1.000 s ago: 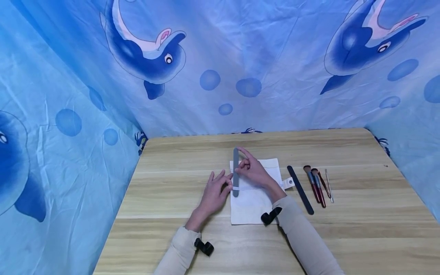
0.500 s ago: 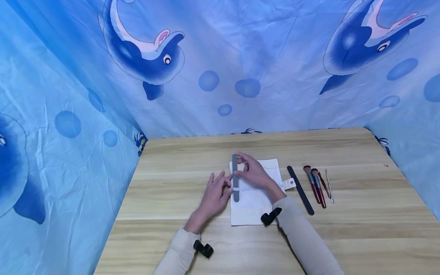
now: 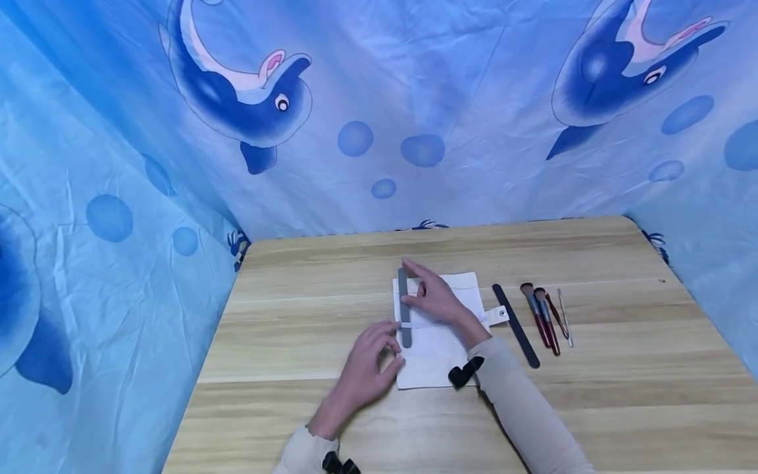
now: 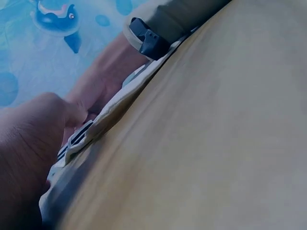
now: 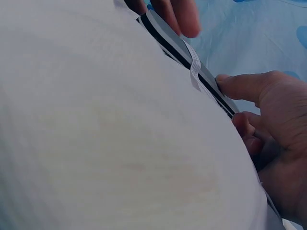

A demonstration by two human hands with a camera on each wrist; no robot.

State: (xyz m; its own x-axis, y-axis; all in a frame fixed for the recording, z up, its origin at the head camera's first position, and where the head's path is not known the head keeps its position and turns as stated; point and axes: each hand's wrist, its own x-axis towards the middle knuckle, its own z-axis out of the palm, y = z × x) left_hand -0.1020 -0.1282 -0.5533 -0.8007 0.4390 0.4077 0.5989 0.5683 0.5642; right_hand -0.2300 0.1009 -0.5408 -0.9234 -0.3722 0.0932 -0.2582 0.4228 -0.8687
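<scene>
From my remote seat I'm watching the right hand (image 3: 437,296) gripping one flat grey strip with rounded ends (image 3: 404,313), its thumb pressing the strip's face and its index finger reaching to the far end. That strip is lying along the left edge of one white rectangular cloth case (image 3: 429,368), running beneath one narrow white elastic band (image 5: 194,60). The left hand (image 3: 367,365) is hovering at the case's left edge near the band, thumb and index finger apart; whether its fingertips are touching the cloth, I cannot tell. The right hand and its beige sleeve (image 3: 521,401) are blocking my overhead sight of part of the case. One white tab with a metal snap (image 3: 497,315) is sticking out on the right, its tip ending at one long black strip with rounded ends (image 3: 516,326) that is lying aslant. Beyond that, I'm counting two makeup brushes with dark red handles (image 3: 536,316), one slim copper-brown implement (image 3: 557,317) and one thin pale stick (image 3: 565,317), all lying side by side on one pale wood-grain table (image 3: 296,309). Behind, one blue curtain (image 3: 462,191) is hanging, showing two large printed dolphins and part of a third at the left.
</scene>
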